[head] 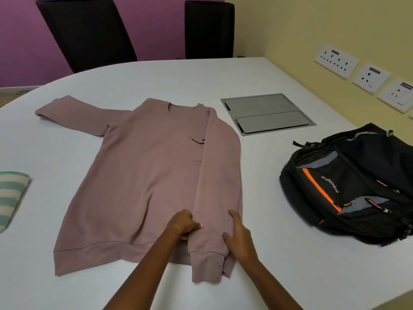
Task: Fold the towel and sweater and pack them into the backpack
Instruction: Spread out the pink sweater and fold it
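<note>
At the far left edge of the table (268, 276) lay the striped towel (11, 198), in what looked like a folded pad; part of it ran out of view, so the fold could not be fully checked. It was well apart from the bag.

In the middle the pink sweater (138, 180) lay face up and flat. Its left sleeve (73, 115) was spread outward, unfolded. Its right sleeve (207, 171) was turned in and ran straight down the body to the hem, with the right side of the body folded under it.

The left hand (184, 222) was clenched on the inner edge of that sleeve near the cuff, thumb pinching the cloth. The right hand (238, 236) lay flat with fingers straight, pressing the outer folded edge beside the cuff.

A grey metal hatch (266, 114) was set into the tabletop beyond. At the right the black backpack (348, 186) lay on the table, near the sweater but not touching it; whether its main compartment was unzipped could not be told.

Assessment: towel apparently folded; sweater about one fold in. Outstanding: left side, lengthwise fold, both items packed.
</note>
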